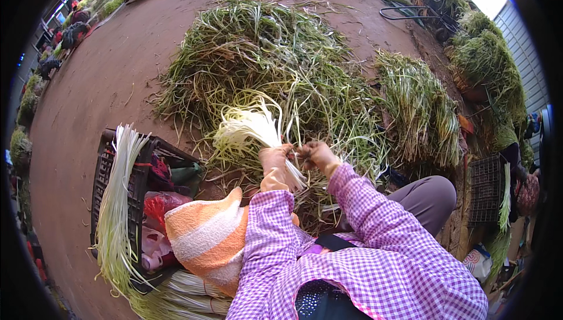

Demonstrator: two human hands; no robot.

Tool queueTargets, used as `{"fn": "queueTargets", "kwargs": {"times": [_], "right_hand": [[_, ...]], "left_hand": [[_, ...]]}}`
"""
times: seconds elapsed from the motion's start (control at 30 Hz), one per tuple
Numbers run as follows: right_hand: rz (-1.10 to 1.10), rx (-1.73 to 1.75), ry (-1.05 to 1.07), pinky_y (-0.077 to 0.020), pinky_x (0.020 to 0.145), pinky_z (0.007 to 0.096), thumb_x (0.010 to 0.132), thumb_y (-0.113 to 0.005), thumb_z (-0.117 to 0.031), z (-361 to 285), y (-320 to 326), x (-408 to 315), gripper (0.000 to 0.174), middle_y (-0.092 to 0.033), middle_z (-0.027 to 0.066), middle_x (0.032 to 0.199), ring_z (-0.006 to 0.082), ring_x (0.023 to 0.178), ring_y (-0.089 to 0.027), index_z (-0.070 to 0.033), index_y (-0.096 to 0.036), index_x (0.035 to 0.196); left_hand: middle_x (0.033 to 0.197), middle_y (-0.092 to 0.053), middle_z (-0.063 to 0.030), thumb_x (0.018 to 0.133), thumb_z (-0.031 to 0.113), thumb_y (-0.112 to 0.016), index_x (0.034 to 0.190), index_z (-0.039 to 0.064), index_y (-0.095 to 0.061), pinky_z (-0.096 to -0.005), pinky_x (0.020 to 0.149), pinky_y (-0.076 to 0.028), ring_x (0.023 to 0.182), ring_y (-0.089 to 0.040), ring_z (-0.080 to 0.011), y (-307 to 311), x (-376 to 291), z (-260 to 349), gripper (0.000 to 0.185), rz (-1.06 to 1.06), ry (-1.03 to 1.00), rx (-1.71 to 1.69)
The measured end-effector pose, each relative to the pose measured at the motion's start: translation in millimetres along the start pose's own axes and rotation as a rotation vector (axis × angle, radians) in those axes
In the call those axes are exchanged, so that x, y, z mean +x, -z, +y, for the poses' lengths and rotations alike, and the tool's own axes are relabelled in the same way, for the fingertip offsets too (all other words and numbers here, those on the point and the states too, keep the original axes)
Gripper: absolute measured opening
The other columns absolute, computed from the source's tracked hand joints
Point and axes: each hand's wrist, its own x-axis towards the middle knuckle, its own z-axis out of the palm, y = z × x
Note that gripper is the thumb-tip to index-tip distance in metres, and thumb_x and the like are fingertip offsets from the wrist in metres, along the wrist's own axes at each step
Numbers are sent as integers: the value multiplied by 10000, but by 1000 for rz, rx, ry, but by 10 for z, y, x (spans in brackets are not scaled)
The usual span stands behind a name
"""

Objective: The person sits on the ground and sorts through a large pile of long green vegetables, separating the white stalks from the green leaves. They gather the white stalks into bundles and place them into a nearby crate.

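My left hand (276, 164), in an orange glove, is closed around a bunch of pale, whitish-yellow leafy stalks (255, 127). The leaf ends fan out up and to the left, and the white stem ends stick out below the fist. Just right of it is my right hand (317, 155), its soiled fingers bent close to the stalks; whether it pinches a stalk is too small to tell. Both hands are over a large heap of green and yellowed long leaves (272, 56). An orange and white striped towel (209, 236) lies beside my left forearm.
At left stands a black plastic crate (145, 161) with bags inside and a tied pale bundle (118, 188) over its rim. More pale bundles (193, 293) lie below it. Green bundles (413, 104) lie right of the heap; a second crate (484, 190) stands far right.
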Motion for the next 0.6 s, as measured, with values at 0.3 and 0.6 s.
{"fn": "queueTargets", "kwargs": {"times": [0.3,0.6], "right_hand": [[518,-1321,-435,-535,882,359,933,-608,-269,255,1423,-243,373,-682,159,1069,206,897,-658,34,-630,1148],[-333,-109,-42,-472,451,235,925,-650,-189,-141,167,53,248,-726,70,912,85,494,-565,-61,-671,1136]], "left_hand": [[819,-702,-134,860,31,-679,936,-69,-698,-270,547,-551,608,-634,-167,62,6,301,127,-66,54,-203],[878,-703,-168,906,-11,-564,913,-115,-658,-254,498,-512,578,-605,-170,117,-8,248,140,-252,126,-67]]}}
